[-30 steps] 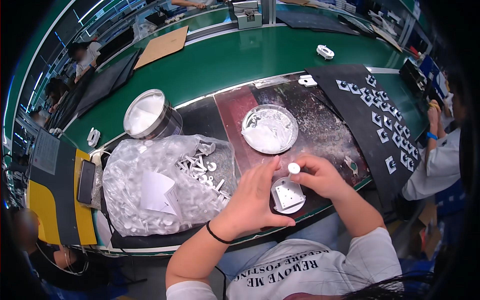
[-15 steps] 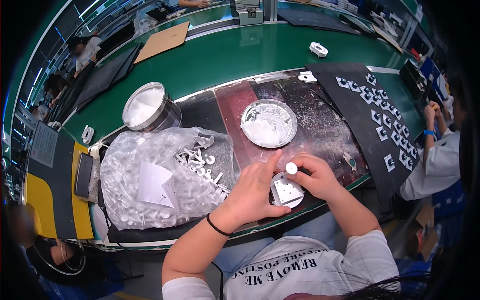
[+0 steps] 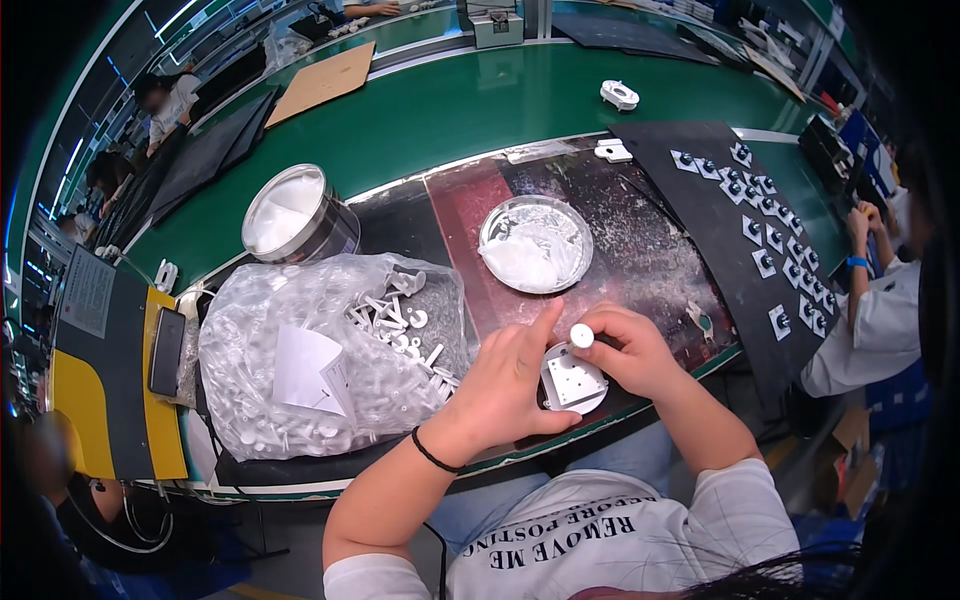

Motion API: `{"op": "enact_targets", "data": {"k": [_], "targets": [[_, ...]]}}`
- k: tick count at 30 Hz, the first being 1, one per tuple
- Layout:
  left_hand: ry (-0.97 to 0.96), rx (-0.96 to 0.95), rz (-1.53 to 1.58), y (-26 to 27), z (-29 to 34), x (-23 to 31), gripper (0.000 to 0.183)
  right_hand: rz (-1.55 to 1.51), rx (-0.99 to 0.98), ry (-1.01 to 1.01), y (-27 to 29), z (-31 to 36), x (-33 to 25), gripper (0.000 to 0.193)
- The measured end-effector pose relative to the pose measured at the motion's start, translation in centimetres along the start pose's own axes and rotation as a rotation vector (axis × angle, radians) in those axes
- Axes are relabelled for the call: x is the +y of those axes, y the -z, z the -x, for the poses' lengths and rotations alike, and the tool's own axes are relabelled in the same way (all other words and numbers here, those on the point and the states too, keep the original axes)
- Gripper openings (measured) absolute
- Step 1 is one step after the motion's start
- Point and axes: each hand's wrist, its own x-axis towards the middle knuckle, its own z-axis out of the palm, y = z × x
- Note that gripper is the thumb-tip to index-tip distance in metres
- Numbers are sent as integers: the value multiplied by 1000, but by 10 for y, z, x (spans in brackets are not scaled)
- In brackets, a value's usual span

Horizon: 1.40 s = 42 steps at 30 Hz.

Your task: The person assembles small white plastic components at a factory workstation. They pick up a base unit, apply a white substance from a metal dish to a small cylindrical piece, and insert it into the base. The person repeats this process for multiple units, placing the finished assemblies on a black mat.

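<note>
My left hand (image 3: 500, 385) curls round the side of a round white plastic part (image 3: 577, 382) with a raised square plate dotted with small holes. Its thumb lies along the part's near edge, and a finger points away past the far side. Between the thumb and fingers of my right hand (image 3: 636, 352) is a small white plastic piece with a round flat head (image 3: 582, 336), held over the far edge of the round part. Whether the two parts touch, I cannot tell. Just beyond my hands sits a shallow metal dish (image 3: 586, 235) with a whitish, shiny substance in it.
On the left, a clear bag (image 3: 250, 365) of white plastic pieces lies open, with a metal tin (image 3: 325, 235) behind it. A black board (image 3: 700, 215) at right carries several small pieces. A white oval part (image 3: 620, 95) rests on the green conveyor (image 3: 450, 115). Another person's hands (image 3: 866, 222) work at right.
On the green conveyor, the white oval part has shifted left, and another white part at far left has moved left and nearer. My hands keep nearly the same pose and hold.
</note>
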Motion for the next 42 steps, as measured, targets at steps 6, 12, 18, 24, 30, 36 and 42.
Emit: {"op": "enact_targets", "data": {"k": [6,12,18,24,30,36,42], "targets": [[4,3,-4,0,0,0,123,61,-31,39,2,-2,-4,18],[8,3,-21,1,0,2,123,150,17,161,7,3,3,19],[25,1,27,0,1,2,119,129,223,71,12,17,4,27],[40,-3,52,-2,1,0,120,298,209,354,13,11,-7,27],[36,-3,52,-1,1,0,120,280,233,321,13,11,-8,24],[54,7,33,6,-1,7,117,56,247,-105,9,29,-1,18],[-26,164,62,7,-1,7,112,-396,-3,-472,11,25,-16,32]]}}
